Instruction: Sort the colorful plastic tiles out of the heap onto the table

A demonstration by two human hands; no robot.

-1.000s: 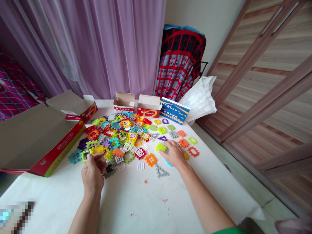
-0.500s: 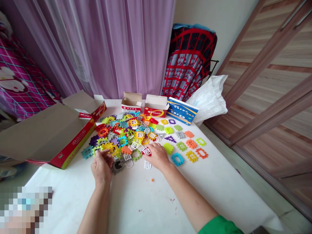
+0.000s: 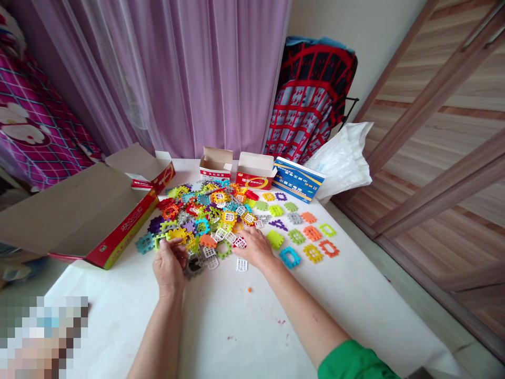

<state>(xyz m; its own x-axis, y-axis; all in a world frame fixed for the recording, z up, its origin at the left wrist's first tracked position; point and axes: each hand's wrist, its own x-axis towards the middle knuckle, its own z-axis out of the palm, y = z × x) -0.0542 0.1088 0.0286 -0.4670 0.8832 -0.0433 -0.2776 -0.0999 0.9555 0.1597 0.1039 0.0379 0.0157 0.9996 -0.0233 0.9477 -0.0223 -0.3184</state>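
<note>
A heap of coloured plastic interlocking tiles (image 3: 205,216) lies on the white table (image 3: 236,326). To its right, separate tiles lie spread in rows (image 3: 303,234). My left hand (image 3: 169,266) rests at the heap's near left edge, fingers curled around a yellow tile (image 3: 176,234). My right hand (image 3: 252,247) lies palm down at the heap's near right edge, fingertips on a red tile with a white insert (image 3: 239,242). A white window piece (image 3: 242,265) lies just below that hand. A blue tile (image 3: 290,257) sits right of my right wrist.
An open red and green cardboard box (image 3: 79,221) stands at the left. Two small open red boxes (image 3: 236,171) and a blue box (image 3: 299,180) line the far edge, with a white plastic bag (image 3: 343,158) beside them. Purple curtains hang behind. A wooden wardrobe is on the right.
My right hand moved left from the sorted tiles to the heap's near edge. The orange tile and grey triangle that lay near it a second ago are out of sight. The camera view shifted.
</note>
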